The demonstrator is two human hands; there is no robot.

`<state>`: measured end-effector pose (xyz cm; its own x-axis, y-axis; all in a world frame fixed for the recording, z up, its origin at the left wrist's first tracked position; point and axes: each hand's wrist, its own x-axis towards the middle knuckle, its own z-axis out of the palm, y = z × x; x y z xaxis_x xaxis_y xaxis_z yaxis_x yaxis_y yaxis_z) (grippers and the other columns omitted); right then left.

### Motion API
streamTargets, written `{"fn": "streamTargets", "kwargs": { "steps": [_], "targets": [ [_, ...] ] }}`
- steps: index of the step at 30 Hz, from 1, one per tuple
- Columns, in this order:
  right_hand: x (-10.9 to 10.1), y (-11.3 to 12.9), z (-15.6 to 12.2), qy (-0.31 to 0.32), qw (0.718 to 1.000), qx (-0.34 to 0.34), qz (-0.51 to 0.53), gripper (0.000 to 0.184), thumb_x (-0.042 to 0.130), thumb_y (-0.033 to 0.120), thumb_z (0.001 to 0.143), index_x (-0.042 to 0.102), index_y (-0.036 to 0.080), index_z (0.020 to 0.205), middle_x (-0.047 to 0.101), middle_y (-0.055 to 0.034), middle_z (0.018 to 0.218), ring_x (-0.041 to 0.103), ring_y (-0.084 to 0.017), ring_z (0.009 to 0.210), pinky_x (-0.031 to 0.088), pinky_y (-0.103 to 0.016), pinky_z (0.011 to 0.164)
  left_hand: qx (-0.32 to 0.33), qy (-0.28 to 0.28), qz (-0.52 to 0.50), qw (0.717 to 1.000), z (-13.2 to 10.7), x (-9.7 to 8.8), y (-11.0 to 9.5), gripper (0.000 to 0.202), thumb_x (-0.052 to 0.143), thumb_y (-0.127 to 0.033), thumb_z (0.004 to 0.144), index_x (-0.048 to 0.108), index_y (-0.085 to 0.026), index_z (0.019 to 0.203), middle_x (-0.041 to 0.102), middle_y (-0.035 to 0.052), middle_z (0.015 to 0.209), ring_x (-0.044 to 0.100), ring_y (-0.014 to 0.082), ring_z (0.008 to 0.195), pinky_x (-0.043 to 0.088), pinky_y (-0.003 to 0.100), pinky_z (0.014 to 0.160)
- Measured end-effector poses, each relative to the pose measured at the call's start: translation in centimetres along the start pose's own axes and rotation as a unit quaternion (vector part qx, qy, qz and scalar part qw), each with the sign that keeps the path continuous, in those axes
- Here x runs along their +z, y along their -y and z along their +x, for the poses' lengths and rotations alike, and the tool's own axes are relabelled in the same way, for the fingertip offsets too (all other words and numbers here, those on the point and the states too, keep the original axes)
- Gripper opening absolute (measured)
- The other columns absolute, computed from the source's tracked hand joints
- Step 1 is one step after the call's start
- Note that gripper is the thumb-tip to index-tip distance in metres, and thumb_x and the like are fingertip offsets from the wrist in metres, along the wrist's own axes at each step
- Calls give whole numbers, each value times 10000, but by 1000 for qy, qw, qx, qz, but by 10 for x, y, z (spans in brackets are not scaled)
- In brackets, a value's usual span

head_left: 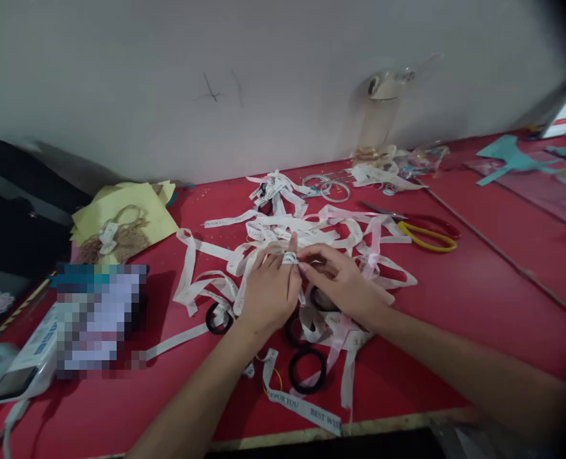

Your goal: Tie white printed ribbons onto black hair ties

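Fingers of the right hand [343, 278] are together on the printed ribbon [290, 257], which encircles a raised finger of the left hand [268, 292] at the dial's centre; whether the left fingers clamp it cannot be determined. Insufficient pinch pressure may let it slip off the fingertip. Loose ribbons [287, 223] at twelve o'clock and a black ring [293, 371] at six o'clock may snag it.

Near me, matt, cloth-like white ribbons [287, 223] lie on a smooth, faintly shiny tabletop [484, 306]. Scissors [404, 227] pair metal blades with plastic handles. Yellow sheets [156, 213] look like matt paper; the bottle [378, 124] looks like smooth, clear plastic.
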<state>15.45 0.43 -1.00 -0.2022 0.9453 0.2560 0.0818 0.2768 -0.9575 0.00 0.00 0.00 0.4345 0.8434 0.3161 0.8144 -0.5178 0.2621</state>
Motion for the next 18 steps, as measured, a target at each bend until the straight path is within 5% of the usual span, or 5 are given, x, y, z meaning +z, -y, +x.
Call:
{"fn": "streamTargets", "kwargs": {
  "steps": [12, 18],
  "targets": [
    [0, -1, 1, -58, 998, -1, -21, 76, 622, 223, 827, 649, 216, 898, 659, -10, 874, 618, -141, 797, 491, -265, 717, -54, 3, -143, 988, 0, 1, -6, 482, 240, -236, 968, 328, -160, 1437, 563, 104, 1324, 476, 209, 1266, 310, 433, 1107],
    [0, 0, 2, -70, 997, -24, -20, 63, 614, 194, 807, 598, 214, 864, 621, 5, 825, 592, -126, 734, 489, -250, 681, -88, -7, -219, 972, -2, 6, -8, 397, 258, -251, 975, 536, -188, 1251, 521, 86, 1380, 435, 198, 1312, 348, 416, 1097]
  ]
}}
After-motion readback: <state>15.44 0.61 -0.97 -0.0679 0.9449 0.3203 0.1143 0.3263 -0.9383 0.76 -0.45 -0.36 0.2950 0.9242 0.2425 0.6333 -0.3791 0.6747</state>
